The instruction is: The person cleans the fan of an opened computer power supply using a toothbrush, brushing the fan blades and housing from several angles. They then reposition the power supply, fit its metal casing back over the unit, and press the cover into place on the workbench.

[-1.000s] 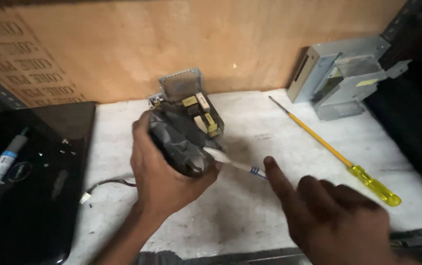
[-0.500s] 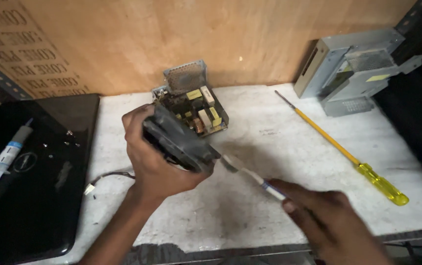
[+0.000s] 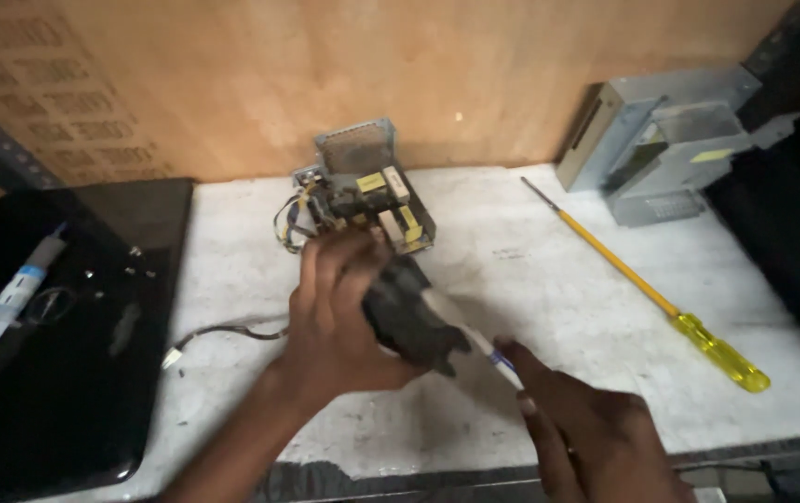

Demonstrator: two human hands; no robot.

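Black and glossy, a closed laptop (image 3: 74,326) lies at the far left of the white worn desk (image 3: 558,279), with a clear plastic syringe with a blue band (image 3: 4,303) resting on its lid. A thin grey cable with a white plug (image 3: 214,335) trails across the desk toward the left hand (image 3: 339,317). That hand reaches in from below, wrist bent, its grip closed around a dark boxy fan-like part (image 3: 409,321) held just above the desk. Behind it stands an open metal power-supply box (image 3: 367,191), holding a circuit board with yellow and white components. The right hand (image 3: 596,438) comes in from the lower right, forefinger extended, pinching a slim white-and-blue tool (image 3: 474,340) whose tip meets the dark part. Farther right lie a long yellow-handled screwdriver (image 3: 661,303) and a grey sheet-metal casing (image 3: 670,140) by the wooden wall.
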